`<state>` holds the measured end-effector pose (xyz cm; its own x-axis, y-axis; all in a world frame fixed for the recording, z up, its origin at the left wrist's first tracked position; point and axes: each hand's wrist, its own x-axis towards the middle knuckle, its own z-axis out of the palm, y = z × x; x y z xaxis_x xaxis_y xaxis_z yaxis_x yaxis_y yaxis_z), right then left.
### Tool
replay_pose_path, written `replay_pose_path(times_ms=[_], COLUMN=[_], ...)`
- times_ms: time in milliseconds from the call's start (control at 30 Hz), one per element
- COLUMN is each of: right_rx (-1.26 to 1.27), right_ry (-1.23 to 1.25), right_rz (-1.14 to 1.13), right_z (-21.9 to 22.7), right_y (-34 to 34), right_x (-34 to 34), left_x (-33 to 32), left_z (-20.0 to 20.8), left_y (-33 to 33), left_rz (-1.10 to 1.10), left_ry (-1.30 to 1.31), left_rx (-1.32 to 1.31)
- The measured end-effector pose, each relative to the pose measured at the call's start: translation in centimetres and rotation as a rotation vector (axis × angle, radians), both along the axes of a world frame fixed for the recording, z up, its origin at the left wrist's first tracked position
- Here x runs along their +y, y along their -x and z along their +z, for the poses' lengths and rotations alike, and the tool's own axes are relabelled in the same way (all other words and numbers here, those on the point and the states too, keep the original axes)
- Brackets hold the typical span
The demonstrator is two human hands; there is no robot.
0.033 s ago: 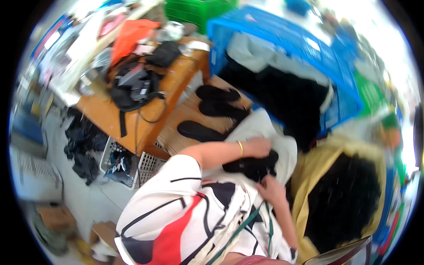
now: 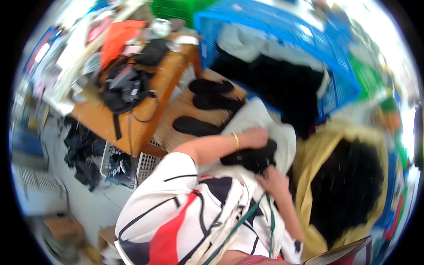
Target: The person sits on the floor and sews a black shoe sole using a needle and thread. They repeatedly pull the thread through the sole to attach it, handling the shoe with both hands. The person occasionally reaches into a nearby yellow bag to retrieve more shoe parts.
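A black slipper-shaped piece [image 2: 249, 159] rests on the white cloth [image 2: 282, 137] over my lap. My left hand [image 2: 256, 138], a gold bangle at its wrist, is closed on the upper edge of the piece, its fingertips mostly hidden. From the right, my right hand [image 2: 273, 180] pinches the lower right end. Blur hides the fine detail between the two hands. Beyond my left forearm, a similar black piece [image 2: 196, 126] lies on the cardboard [image 2: 170, 128], with two more behind it.
A blue plastic crate [image 2: 269, 20] holding black pieces stands ahead. At right is a yellow sack [image 2: 304, 194] of black material. A wooden table [image 2: 99, 121] at left carries a black bag [image 2: 126, 88] and orange cloth [image 2: 117, 39]. White baskets [image 2: 148, 165] sit beneath.
The whole view has shifted slightly, so the table and crate appear farther left and up. Both hands stay on the black slipper-shaped piece, with little visible movement.
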<state>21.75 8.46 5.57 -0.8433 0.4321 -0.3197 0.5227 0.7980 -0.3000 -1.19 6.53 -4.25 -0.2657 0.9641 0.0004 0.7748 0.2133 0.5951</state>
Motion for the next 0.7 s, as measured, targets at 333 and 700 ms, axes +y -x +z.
replay_pose_path(times_ms=[333,700], right_rx=[0.117,0.436], right_ry=[0.753,0.503], right_rz=[-0.426,-0.289], right_z=[-0.5,0.3], right_y=[-7.4,1.4], right_x=[2.6,4.4], left_x=[0.3,0.1], left_z=[-0.2,-0.4], left_y=[1.0,1.5], left_rz=[-0.013,0.127], left_ry=[-0.040,0.083], left_rx=[-0.396,-0.709])
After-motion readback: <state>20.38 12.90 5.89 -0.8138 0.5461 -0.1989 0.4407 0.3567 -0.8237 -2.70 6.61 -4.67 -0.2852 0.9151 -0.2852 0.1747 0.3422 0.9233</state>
